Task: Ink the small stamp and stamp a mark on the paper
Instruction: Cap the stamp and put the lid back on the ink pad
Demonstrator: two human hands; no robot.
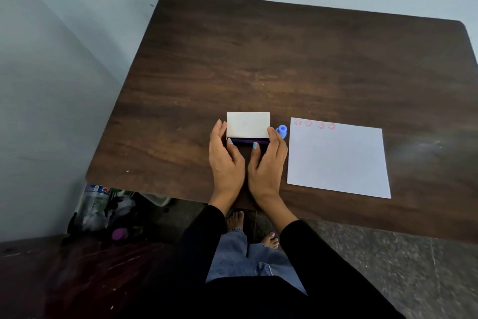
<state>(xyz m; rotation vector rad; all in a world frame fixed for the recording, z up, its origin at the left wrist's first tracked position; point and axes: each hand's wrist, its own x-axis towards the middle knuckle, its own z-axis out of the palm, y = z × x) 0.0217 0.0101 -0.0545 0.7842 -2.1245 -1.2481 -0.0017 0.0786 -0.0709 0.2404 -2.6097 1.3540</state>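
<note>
Near the front edge of the dark wooden table [284, 60], the small blue stamp [281, 131] stands untouched, in the narrow gap between the ink pad case [247, 135] and the white paper [336, 161]. It sits just beside the paper's upper left corner and right behind the fingers of the right hand [267, 163]. The ink pad case has its pale lid [247, 124] raised toward the far side, with a dark purple strip showing beneath the lid's front edge. Both hands flank the case: the left hand [225, 161] lies along its left side with the thumb on the front, and the right hand along its right side, thumb likewise on the front. The fingers are loosely spread and rest against the case rather than closing around it. The paper lies flat to the right, apart from both hands, with four red smiley marks [314, 124] in a row along its top edge.
</note>
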